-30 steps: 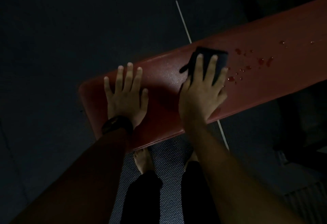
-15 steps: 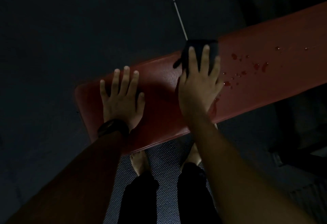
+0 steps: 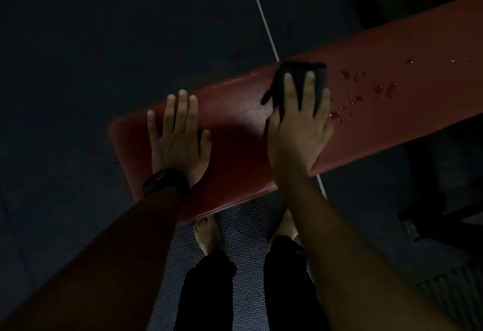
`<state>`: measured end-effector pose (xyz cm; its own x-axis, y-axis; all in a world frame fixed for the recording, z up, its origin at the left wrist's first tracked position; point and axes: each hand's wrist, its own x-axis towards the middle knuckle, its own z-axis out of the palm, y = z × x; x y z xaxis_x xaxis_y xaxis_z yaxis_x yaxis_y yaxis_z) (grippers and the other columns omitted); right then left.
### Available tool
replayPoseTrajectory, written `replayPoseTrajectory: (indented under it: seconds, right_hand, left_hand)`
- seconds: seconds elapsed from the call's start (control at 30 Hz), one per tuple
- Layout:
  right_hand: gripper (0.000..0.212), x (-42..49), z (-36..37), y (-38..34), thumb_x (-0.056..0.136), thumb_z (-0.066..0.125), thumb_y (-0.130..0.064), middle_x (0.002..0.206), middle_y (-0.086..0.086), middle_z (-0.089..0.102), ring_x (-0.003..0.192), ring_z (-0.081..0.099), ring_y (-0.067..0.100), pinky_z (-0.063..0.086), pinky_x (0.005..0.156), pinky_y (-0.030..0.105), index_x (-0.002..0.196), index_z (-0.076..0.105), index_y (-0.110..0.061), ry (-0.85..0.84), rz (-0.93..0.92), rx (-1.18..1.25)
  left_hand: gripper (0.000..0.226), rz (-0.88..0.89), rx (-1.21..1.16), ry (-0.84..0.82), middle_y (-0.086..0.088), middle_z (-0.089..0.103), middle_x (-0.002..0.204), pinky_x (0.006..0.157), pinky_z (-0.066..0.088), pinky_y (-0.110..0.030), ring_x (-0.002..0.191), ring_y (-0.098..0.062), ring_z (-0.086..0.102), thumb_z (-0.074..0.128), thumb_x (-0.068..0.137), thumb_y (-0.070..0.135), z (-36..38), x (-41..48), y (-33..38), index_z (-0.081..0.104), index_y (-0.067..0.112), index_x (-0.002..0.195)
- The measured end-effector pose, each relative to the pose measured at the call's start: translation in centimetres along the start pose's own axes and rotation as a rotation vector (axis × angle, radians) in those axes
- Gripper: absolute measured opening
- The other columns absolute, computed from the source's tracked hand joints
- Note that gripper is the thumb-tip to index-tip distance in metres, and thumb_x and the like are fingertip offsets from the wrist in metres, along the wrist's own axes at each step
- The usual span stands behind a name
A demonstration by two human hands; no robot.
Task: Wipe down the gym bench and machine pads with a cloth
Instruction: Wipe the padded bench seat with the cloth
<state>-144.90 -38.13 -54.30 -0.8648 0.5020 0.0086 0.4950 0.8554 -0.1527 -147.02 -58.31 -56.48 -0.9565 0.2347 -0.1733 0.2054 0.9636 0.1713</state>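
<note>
Left hand: your left hand (image 3: pixel 180 134) lies flat, fingers straight, on the long red padded bench (image 3: pixel 235 147).
Right hand: your right hand (image 3: pixel 298 132) presses the dark folded cloth (image 3: pixel 298 77) with straight fingers.
Droplets: water drops (image 3: pixel 376 90) just right of the cloth.

**Dim gym, not much else around**

Dark floor (image 3: pixel 104 43) with a thin white line (image 3: pixel 264 19) running across it. Bare feet (image 3: pixel 206 234) and black trousers (image 3: pixel 206 291) on a dotted, textured mat (image 3: pixel 245 239). Dark watch (image 3: pixel 167 181) on one wrist.

Two hands are counted, a left hand (image 3: pixel 180 137) and a right hand (image 3: pixel 298 132). One dark cloth (image 3: pixel 313 74), one red gym bench (image 3: pixel 235 111), one wristwatch (image 3: pixel 166 181) and two bare feet (image 3: pixel 206 234) are seen. Over a dozen droplets (image 3: pixel 376 88) are scattered.
</note>
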Motion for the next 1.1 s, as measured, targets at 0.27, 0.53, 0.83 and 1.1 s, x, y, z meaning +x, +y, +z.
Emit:
replayPoseTrajectory:
  seconds: [0.27, 0.53, 0.83, 1.1]
  right_hand:
    - [0.051, -8.5, 1.6, -2.4, 0.098, 0.054, -0.046, 0.158, 0.000, 0.043, 0.141, 0.043, 0.038, 0.046, 0.095, 0.056, 0.148, 0.049, -0.036, 0.024, -0.476, 0.060]
    - [0.060, -3.3, 0.2, 3.6, 0.097, 0.049, -0.043, 0.165, 0.000, 0.031, 0.147, 0.034, 0.038, 0.047, 0.095, 0.058, 0.155, 0.034, -0.036, 0.051, 0.067, -0.019]
    - [0.060, -6.6, 1.4, 0.0, 0.095, 0.058, -0.045, 0.162, 0.002, 0.036, 0.142, 0.038, 0.039, 0.047, 0.092, 0.056, 0.152, 0.041, -0.037, 0.007, -0.474, 0.031]
    - [0.062, -3.8, 0.4, 4.5, 0.096, 0.063, -0.036, 0.162, 0.003, 0.037, 0.142, 0.040, 0.039, 0.049, 0.093, 0.057, 0.153, 0.039, -0.037, 0.122, 0.205, -0.089]
  left_hand:
    - [0.064, 0.028, 0.007, -0.017, -0.009, 0.010, 0.170, 0.124, -0.002, -0.055, 0.157, -0.026, 0.002, 0.015, 0.105, 0.042, -0.2, -0.1, 0.3, 0.016, 0.012, 0.161]
    - [0.066, -0.051, -0.039, -0.042, -0.011, 0.008, 0.170, 0.122, -0.005, -0.060, 0.157, -0.028, -0.001, 0.034, 0.106, 0.041, -0.7, 0.6, 2.5, 0.016, 0.010, 0.161]
    - [0.058, -0.053, -0.052, -0.052, -0.008, 0.008, 0.170, 0.122, -0.003, -0.060, 0.157, -0.025, 0.001, 0.025, 0.108, 0.033, -0.5, 3.2, 5.3, 0.014, 0.014, 0.162]
    - [0.062, 0.022, -0.023, -0.025, -0.015, 0.014, 0.169, 0.125, 0.002, -0.053, 0.157, -0.029, 0.007, 0.027, 0.106, 0.035, -0.2, 3.5, 5.9, 0.017, 0.007, 0.161]
